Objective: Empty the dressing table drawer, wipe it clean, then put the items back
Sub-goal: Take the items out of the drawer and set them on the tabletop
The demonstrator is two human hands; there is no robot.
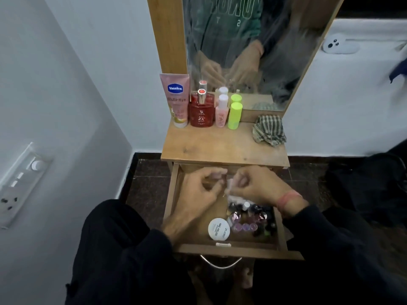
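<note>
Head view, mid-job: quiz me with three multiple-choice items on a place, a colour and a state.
1. Where is the white round tub?
A. in the drawer's front part
B. on the tabletop
C. on the floor

2. What colour is the bottle at the right end of the tabletop row?
A. blue
B. lime green
C. black

3. How is the drawer?
A. shut
B. lifted out
C. pulled open

Answers: 1 A, it lies behind the front panel; 2 B, cap and body are lime; 3 C, its inside shows below the tabletop.
</note>
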